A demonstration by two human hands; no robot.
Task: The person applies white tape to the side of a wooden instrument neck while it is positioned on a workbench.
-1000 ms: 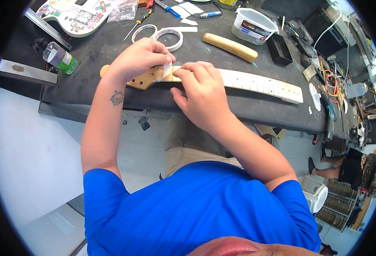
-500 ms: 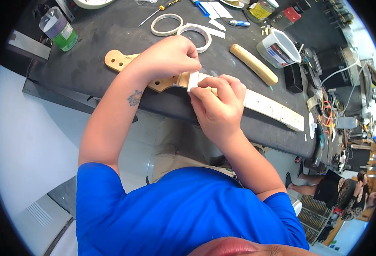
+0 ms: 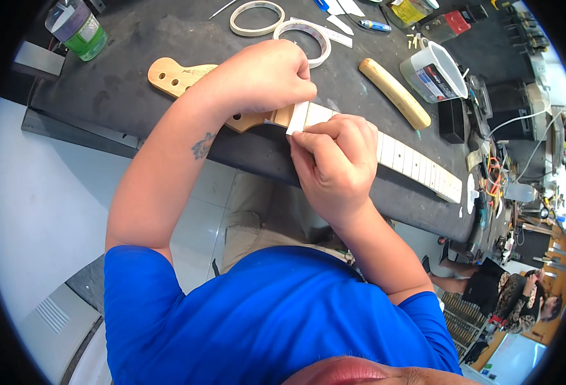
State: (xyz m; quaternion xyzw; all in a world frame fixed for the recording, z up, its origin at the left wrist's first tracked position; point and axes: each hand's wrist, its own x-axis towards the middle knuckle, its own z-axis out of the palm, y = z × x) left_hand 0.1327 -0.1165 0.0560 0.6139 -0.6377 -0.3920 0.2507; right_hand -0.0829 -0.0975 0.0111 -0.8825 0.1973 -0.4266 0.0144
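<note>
A pale wooden guitar neck (image 3: 417, 168) lies along the near edge of the dark workbench, its headstock (image 3: 167, 76) to the left and its fretboard running right. Across the neck, beside the headstock, runs a short whitish strip of tape (image 3: 298, 119). My left hand (image 3: 271, 76) is closed at the strip's far end, its wrist bent over the headstock. At the near end my right hand (image 3: 339, 157) pinches the strip between thumb and finger, the other fingers curled over the fretboard. The left fingertips are mostly hidden.
Beyond the neck lie two tape rolls (image 3: 257, 30) (image 3: 327, 48), a curved wooden block (image 3: 395, 94) and a white plastic tub (image 3: 434, 76). A bottle of green liquid (image 3: 80, 35) stands far left. Cables and tools (image 3: 491, 173) crowd the right end. Another person (image 3: 511, 295) is off to the right.
The whole view has shifted slightly. Both hands stay at the tape strip; the right fingers curl a little closer together, and the left hand keeps nearly the same pose.
</note>
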